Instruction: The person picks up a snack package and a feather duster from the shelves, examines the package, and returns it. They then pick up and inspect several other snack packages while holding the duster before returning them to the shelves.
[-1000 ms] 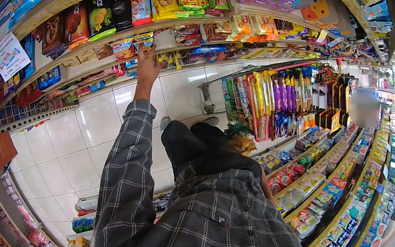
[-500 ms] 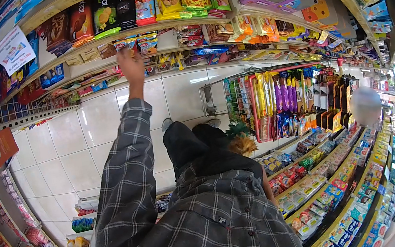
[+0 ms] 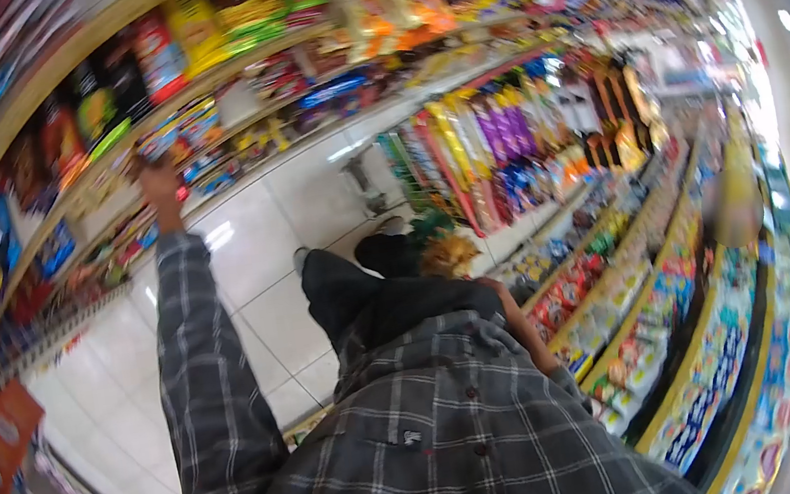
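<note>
My left hand (image 3: 158, 179), blurred by motion, reaches out to a lower snack shelf (image 3: 107, 176). Its fingertips are right at a row of small colourful packets (image 3: 196, 123), and whether it grips one I cannot tell. Along my right side, my right hand (image 3: 494, 292) hangs low and is partly covered by my clothes, its fingers hidden. Just beyond it, beside my legs, a fluffy orange and green tuft (image 3: 450, 254) like a duster head sticks out over the floor.
Larger biscuit packs (image 3: 156, 53) fill the shelf above. A wire rack (image 3: 501, 136) of hanging yellow and purple packets stands ahead on the right. Stepped shelves of goods (image 3: 651, 342) run along my right. An orange sign (image 3: 5, 433) juts out at the left. Tiled floor (image 3: 251, 227) lies between the shelves.
My view has swung, so the shelves appear tilted and shifted left. My left hand now appears lower and further left, still at the small packets. More of my right forearm shows.
</note>
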`<state>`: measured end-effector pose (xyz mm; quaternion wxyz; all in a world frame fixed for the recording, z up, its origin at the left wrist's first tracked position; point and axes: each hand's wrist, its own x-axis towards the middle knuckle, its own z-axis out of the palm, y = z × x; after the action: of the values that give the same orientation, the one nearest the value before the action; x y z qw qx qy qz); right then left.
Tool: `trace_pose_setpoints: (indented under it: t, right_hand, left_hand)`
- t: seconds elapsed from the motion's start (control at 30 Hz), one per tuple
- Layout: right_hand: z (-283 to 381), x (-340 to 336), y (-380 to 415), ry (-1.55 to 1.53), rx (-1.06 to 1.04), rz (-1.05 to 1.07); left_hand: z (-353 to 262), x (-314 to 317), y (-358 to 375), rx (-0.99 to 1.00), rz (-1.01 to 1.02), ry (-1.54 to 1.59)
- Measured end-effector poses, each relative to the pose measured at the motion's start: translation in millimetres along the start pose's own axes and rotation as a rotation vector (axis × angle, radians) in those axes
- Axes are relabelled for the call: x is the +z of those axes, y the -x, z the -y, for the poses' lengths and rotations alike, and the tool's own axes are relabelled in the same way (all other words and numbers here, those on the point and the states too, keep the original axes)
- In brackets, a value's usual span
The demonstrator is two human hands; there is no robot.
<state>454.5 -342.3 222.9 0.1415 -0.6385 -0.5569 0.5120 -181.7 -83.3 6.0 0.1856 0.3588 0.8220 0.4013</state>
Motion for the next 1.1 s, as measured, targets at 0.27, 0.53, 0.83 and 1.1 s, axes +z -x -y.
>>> trace_pose_setpoints:
  t: [0.27,0.53,0.83,1.1]
  right_hand:
    - [12,1,-2,-0.147,0.186,-0.137]
    - [84,-64,-15,0.131,-0.121,-0.443]
    - [51,-181,-40,-0.005,-0.364,-0.935]
    - [1,-208,-63,0.359,-0.383,-0.700]
  left_hand:
    - [10,-41,164,0.235,-0.117,-0.067]
    - [168,-38,436,0.106,0.815,-0.254]
    - [84,-54,419,0.044,0.901,-0.191]
    - [-32,34,359,-0.189,0.368,0.275]
